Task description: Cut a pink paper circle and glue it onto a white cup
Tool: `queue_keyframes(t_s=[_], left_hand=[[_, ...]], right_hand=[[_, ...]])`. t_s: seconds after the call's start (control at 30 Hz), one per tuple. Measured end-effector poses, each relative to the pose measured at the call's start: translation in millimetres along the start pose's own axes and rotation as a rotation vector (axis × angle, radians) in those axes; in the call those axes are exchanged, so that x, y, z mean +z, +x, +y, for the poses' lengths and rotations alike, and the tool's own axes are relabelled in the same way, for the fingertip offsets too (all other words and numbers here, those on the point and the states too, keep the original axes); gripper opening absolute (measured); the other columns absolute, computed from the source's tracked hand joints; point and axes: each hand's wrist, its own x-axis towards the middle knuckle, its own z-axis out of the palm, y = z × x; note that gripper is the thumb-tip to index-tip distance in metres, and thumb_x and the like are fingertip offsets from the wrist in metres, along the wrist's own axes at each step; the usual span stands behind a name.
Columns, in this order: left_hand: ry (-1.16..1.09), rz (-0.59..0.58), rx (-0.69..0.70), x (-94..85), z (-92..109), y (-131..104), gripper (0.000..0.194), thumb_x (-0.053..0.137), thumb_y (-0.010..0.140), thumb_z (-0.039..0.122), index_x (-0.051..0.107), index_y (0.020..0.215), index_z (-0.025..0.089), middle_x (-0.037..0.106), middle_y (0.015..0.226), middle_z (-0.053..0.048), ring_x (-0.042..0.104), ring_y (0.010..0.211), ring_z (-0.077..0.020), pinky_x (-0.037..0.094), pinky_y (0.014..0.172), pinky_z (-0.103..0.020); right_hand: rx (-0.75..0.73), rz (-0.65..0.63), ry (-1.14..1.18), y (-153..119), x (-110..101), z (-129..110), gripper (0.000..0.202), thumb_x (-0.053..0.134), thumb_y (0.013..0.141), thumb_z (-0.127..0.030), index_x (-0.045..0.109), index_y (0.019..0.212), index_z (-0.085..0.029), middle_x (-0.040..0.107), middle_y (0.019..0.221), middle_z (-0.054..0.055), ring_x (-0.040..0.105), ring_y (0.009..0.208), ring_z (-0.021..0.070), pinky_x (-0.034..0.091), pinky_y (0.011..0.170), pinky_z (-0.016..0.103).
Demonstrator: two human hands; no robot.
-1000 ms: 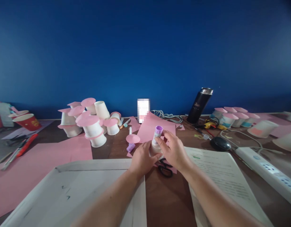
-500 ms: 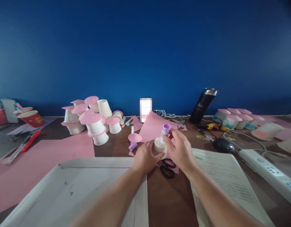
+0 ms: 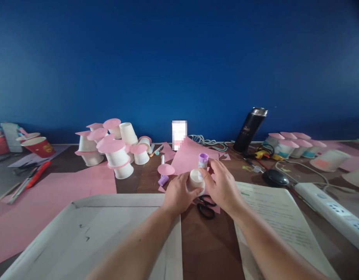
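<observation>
My left hand (image 3: 178, 193) is wrapped round a small white paper cup (image 3: 196, 181), base up. In my right hand (image 3: 222, 182) is a purple-and-white glue stick (image 3: 203, 161), held upright with its lower end against the cup's upturned base. Just left of the cup lie a pink paper disc (image 3: 166, 169) and a purple cap (image 3: 163, 180). Below my hands, black-handled scissors (image 3: 206, 208) rest on the table, their blades hidden. Pink paper (image 3: 193, 153) spreads behind the cup.
Stacked white cups with pink discs (image 3: 115, 149) stand left of centre. A black flask (image 3: 249, 130), a mouse (image 3: 275, 178), a power strip (image 3: 331, 206) and more topped cups (image 3: 287, 148) are on the right. White sheets (image 3: 121, 233) and a red-handled cutter (image 3: 38, 175) lie left.
The glue stick has shifted slightly left across the cup's base with my right hand. My left hand keeps its grip on the cup.
</observation>
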Motion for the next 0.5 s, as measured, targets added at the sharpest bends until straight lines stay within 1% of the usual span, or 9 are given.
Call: queue_keyframes(t_s=[0.13,0.23,0.3,0.37,0.43,0.5], left_hand=[[0.003,-0.012,-0.015,-0.1,0.1,0.6,0.040,0.068,0.070,0.040,0.057,0.104,0.022,0.067,0.098,-0.004,0.061,0.088,-0.0222,0.044,0.075,-0.032],[0.011,-0.024,-0.017,-0.3,-0.5,0.2,0.037,0.068,0.070,0.038,0.057,0.102,0.022,0.067,0.097,-0.004,0.061,0.087,-0.0220,0.044,0.074,-0.031],[0.011,-0.027,-0.007,-0.4,-0.9,-0.1,0.036,0.068,0.071,0.037,0.057,0.102,0.022,0.066,0.096,-0.004,0.061,0.087,-0.0218,0.044,0.074,-0.031],[0.008,-0.020,-0.001,-0.4,-1.1,-0.3,0.037,0.068,0.071,0.038,0.057,0.103,0.022,0.066,0.096,-0.004,0.061,0.088,-0.0218,0.044,0.076,-0.032],[0.006,-0.012,0.001,-0.4,-1.0,-0.3,0.038,0.067,0.071,0.039,0.057,0.104,0.022,0.066,0.096,-0.004,0.060,0.089,-0.0222,0.044,0.077,-0.032],[0.009,-0.006,0.001,-0.2,-0.6,0.0,0.040,0.067,0.071,0.041,0.057,0.104,0.021,0.066,0.097,-0.005,0.061,0.089,-0.0226,0.044,0.077,-0.033]], right_hand=[[-0.008,0.069,0.002,0.2,9.2,4.4,0.016,0.048,0.089,-0.032,0.054,0.096,-0.019,0.062,0.088,0.008,0.058,0.082,0.0229,0.044,0.072,0.034],[0.032,0.039,0.073,0.0,13.3,2.8,0.016,0.047,0.090,-0.033,0.054,0.096,-0.019,0.063,0.087,0.007,0.060,0.079,0.0213,0.045,0.069,0.031],[0.034,-0.008,0.111,-0.2,11.7,0.3,0.017,0.046,0.091,-0.035,0.055,0.093,-0.020,0.064,0.084,0.006,0.060,0.075,0.0200,0.045,0.067,0.030],[0.003,-0.034,0.109,-0.6,7.9,-1.6,0.018,0.046,0.091,-0.035,0.054,0.091,-0.020,0.063,0.084,0.006,0.060,0.076,0.0201,0.045,0.067,0.030],[-0.024,-0.030,0.067,-0.8,4.3,-1.6,0.018,0.046,0.090,-0.036,0.053,0.091,-0.019,0.062,0.085,0.007,0.059,0.079,0.0215,0.045,0.069,0.031],[-0.029,0.001,0.018,-0.9,3.0,0.1,0.017,0.046,0.090,-0.035,0.052,0.091,-0.019,0.061,0.085,0.007,0.058,0.081,0.0228,0.045,0.071,0.034]])
